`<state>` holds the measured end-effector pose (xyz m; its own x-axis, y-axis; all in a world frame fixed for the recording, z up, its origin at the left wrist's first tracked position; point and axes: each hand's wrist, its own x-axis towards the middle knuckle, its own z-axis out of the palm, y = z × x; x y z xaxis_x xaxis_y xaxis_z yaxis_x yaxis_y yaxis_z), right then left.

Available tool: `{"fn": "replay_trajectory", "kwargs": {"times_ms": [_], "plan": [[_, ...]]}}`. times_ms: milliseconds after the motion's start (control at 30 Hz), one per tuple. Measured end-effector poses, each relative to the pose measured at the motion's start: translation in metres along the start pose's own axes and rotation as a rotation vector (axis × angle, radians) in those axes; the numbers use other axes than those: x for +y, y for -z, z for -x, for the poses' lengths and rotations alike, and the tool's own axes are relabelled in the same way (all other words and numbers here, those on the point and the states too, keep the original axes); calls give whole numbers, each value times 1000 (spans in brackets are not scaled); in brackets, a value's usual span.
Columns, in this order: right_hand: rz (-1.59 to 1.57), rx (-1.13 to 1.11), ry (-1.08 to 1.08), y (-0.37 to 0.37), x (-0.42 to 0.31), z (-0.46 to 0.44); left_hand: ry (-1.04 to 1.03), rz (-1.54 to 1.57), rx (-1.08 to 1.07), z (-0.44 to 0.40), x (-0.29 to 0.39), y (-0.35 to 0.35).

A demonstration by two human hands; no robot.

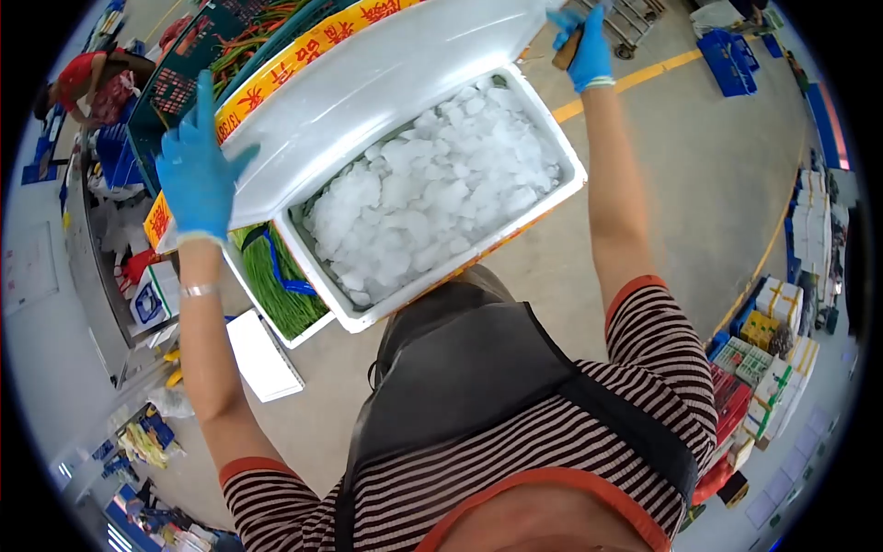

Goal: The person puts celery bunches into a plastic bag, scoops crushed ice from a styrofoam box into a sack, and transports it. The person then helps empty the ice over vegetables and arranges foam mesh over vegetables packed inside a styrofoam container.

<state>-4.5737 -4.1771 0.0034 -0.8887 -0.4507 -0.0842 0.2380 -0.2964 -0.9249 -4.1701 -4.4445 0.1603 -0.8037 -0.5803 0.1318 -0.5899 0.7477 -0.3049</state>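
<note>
A white foam box [572, 175] filled with crushed ice [432, 189] stands open in front of me, with a little green showing at the ice's edges. Its white foam lid [368, 101], bearing an orange-yellow strip with red characters, is tilted up along the box's far side. My left hand [198, 175], in a blue glove, rests at the lid's left end with its fingers spread. Beyond the lid's right end, my blue-gloved right hand [590, 60] is closed around a brown oblong object [567, 50] whose kind I cannot make out.
Long green vegetables [276, 285] with a blue band fill another foam box at the left. Behind the lid are green crates [175, 97] with red and green peppers. A white panel [262, 357] lies on the floor. A blue crate [727, 64] and a person [97, 83] are farther off.
</note>
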Motion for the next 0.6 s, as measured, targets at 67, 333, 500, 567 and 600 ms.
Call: {"fn": "replay_trajectory", "kwargs": {"times_ms": [67, 333, 500, 567, 600], "plan": [[56, 62, -195, 25, 68, -2, 62, 74, -70, -29, -20, -16], [-180, 185, -443, 22, 232, 30, 19, 545, 65, -38, -91, -53], [-221, 367, -357, -59, 288, 20, -19, 541, 96, -40, -95, -58], [-279, 231, -496, -106, 321, 54, -66, 544, 87, -43, -101, -59], [-225, 184, -535, -127, 324, 78, -65, 569, 91, -43, -102, -61]]}}
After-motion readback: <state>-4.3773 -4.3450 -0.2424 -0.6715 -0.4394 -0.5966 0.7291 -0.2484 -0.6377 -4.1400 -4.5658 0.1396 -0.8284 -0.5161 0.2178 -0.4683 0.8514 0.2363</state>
